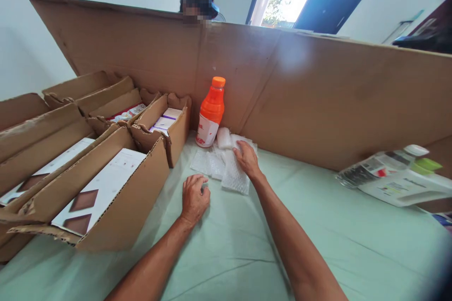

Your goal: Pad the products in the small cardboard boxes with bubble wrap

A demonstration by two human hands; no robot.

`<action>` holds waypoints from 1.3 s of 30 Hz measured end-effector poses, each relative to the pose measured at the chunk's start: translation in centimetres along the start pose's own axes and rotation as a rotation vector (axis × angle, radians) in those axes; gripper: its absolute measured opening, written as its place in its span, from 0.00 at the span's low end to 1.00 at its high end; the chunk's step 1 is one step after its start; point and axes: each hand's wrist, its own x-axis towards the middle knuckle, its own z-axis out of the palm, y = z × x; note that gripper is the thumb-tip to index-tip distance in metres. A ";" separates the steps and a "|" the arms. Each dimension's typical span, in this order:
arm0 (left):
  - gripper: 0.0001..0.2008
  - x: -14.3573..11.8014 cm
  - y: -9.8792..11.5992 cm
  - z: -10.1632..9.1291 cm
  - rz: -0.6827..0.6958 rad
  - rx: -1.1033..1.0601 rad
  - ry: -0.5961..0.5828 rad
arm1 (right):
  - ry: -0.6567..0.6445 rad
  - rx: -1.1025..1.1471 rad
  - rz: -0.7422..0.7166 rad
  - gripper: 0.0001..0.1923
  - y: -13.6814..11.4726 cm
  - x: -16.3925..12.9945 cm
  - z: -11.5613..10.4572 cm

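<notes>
My right hand (247, 157) is at a loose pile of clear bubble wrap (235, 176) on the green cloth, its thumb and fingers pinching at a piece near the top. A small rolled piece of the wrap lies beside the fingertips. Nearer to me, my left hand (195, 199) rests on the cloth with its fingers curled in and nothing visible in it. Just behind the wrap, an orange bottle (211, 113) with an orange cap and a white label stands slightly tilted by the cardboard wall.
Open cardboard boxes (151, 183) holding white printed packs (106, 188) fill the left side. A tall cardboard wall (300, 89) runs along the back, with a person's head (197, 0) beyond it. At right, a clear bottle (383, 167) and a white jug (399, 188) lie tilted.
</notes>
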 end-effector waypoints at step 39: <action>0.26 -4.1 7.8 -24.3 0.087 0.804 0.068 | -0.002 0.120 -0.101 0.19 -1.8 -27.1 -4.6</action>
